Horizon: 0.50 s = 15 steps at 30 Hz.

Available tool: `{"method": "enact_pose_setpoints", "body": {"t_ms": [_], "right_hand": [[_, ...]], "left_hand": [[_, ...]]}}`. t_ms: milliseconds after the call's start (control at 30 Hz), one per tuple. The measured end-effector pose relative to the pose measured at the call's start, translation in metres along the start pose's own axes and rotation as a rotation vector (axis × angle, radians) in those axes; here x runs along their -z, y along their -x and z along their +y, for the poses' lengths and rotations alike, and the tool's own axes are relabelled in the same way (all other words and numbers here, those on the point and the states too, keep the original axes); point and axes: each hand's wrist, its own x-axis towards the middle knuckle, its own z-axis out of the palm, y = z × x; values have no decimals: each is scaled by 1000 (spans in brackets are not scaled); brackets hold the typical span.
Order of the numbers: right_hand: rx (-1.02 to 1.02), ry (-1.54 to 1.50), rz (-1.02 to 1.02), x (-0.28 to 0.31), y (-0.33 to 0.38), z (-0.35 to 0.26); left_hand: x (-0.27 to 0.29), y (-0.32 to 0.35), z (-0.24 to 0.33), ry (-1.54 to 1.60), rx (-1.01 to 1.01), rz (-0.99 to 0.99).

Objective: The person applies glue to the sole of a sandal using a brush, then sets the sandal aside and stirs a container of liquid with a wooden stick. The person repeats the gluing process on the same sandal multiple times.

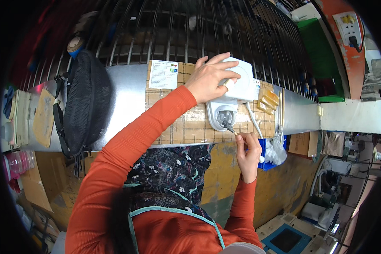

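Observation:
A white plastic appliance lies on a cardboard sheet on the bench, a rounded cup-shaped opening on its near side. My left hand is spread across the top of the white body, fingers bent over it and thumb at its near edge, gripping it. Between the thumb and fingers of my right hand is a thin, light stick with a dark, brush-like tip. That tip reaches into the opening, where something grey and shiny shows. The inside is too small to make out.
Right of the appliance are a white cable and several amber blocks. Thin sticks lie beyond them. A printed sheet and a black mesh bag are on the left. Metal bars run behind; a blue bin sits below right.

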Motion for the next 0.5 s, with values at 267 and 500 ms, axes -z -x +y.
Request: {"method": "enact_pose_setpoints", "body": {"t_ms": [267, 500], "right_hand": [[250, 328, 17, 17, -13, 1], [420, 534, -215, 24, -40, -16]], "left_hand": [[13, -14, 7, -193, -55, -74], [-9, -33, 20, -385, -177, -16]]}}
